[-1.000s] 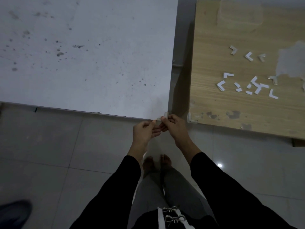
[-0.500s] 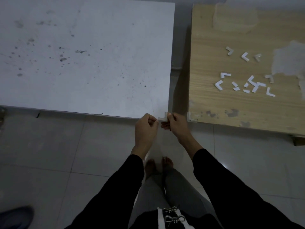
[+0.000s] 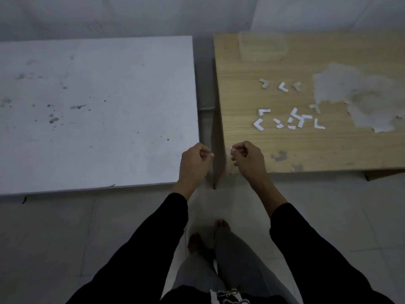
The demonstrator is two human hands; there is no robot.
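- the left hand [image 3: 194, 162] is curled into a tight fist, with thumb and forefinger pinching a small white scrap [image 3: 211, 155], thin and flat like paper.
- the scrap pokes out to the right of the fingertips, above the narrow gap between the two tables, just off the near right corner of the white tabletop [image 3: 98, 128].
- the right hand [image 3: 249, 157] is curled too, over the near left corner of the wooden tabletop [image 3: 328, 150]; something pale shows at its fingertips, but i cannot tell whether it holds anything.
- the two hands are apart, not touching.
- the white top is matte and smooth, speckled with dark spots.
- the wooden top has a pale grain pattern and a ragged worn patch [image 3: 355, 99] where the surface is peeled grey.
- scattered white l-shaped pieces [image 3: 294, 119] lie flat on it, well away from the hands.
- a clear, boxy container [image 3: 262, 48] sits at its far edge.
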